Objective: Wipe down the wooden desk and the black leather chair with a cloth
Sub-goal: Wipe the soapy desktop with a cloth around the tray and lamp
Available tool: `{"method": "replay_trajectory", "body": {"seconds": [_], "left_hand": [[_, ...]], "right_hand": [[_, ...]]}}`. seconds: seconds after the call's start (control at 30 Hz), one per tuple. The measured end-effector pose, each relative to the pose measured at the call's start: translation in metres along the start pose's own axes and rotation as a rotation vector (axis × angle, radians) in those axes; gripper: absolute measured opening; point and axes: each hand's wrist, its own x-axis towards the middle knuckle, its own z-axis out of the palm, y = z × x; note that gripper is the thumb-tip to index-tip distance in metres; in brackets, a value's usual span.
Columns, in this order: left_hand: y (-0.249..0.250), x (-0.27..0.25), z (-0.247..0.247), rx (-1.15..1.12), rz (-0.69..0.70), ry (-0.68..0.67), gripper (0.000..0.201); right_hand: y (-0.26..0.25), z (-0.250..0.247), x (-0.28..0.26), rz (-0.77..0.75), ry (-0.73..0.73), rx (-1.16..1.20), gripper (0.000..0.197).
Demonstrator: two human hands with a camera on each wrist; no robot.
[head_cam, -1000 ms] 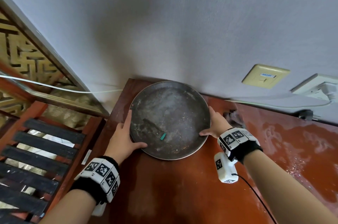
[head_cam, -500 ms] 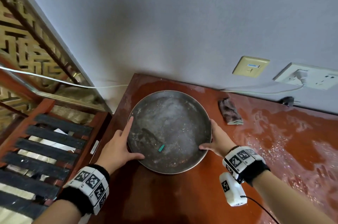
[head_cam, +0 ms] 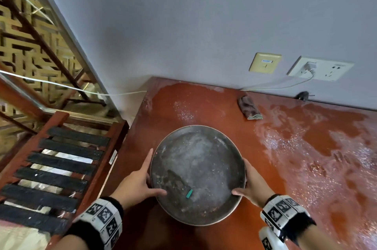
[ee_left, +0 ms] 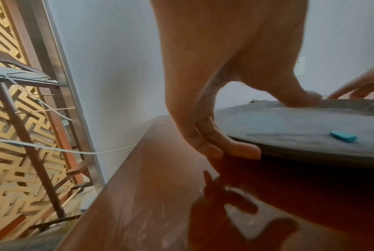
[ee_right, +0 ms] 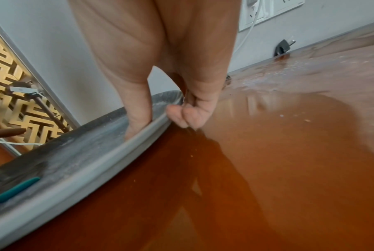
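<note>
Cloth: small brown-grey rag (head_cam: pixel 249 110), crumpled at back of red-brown wooden desk (head_cam: pixel 306 168) near the wall — soft, light, prob. damp; we'd pinch it at a fold.
Tray: round dark metal tray (head_cam: pixel 196 174), dusty, stiff, rim likely slippery — we grip it at opposite edges.
Left hand (head_cam: pixel 136 183): thumb over rim, fingers under.
Right hand (head_cam: pixel 252 185): same clamp on the tray.
Desk state: white dust on its right part; chair not in view.

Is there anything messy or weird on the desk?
Yes. White dust and smears cover the desk, thickest on its right side. The round tray held in both hands is grimy too, with a small teal piece lying loose in it.
</note>
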Motion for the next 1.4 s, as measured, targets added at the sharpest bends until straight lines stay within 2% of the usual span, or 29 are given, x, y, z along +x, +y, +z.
{"method": "replay_trajectory", "body": {"seconds": [0.2, 0.43, 0.63, 0.77, 1.07, 1.2, 1.4], "left_hand": [[0.0, -0.003, 0.017, 0.014, 0.06, -0.085, 0.128], [0.007, 0.003, 0.03, -0.095, 0.124, -0.211, 0.128], [0.029, 0.021, 0.038, -0.114, 0.183, -0.305, 0.128], [0.054, 0.037, 0.044, -0.078, 0.22, -0.36, 0.129], [0.118, 0.073, 0.07, -0.002, 0.359, -0.442, 0.125], [0.132, 0.084, 0.084, 0.059, 0.405, -0.459, 0.127], [0.136, 0.091, 0.09, 0.104, 0.397, -0.464, 0.125]], "right_hand": [[0.02, -0.001, -0.027, 0.034, 0.033, 0.02, 0.101], [0.049, -0.008, -0.048, 0.089, 0.035, 0.0, 0.103], [0.068, -0.02, -0.063, 0.167, 0.067, 0.048, 0.098], [0.084, -0.031, -0.071, 0.224, 0.137, 0.028, 0.104], [0.127, -0.07, -0.082, 0.301, 0.326, -0.011, 0.1], [0.141, -0.079, -0.084, 0.326, 0.34, -0.008, 0.099], [0.153, -0.081, -0.077, 0.347, 0.309, 0.02, 0.104]]}}
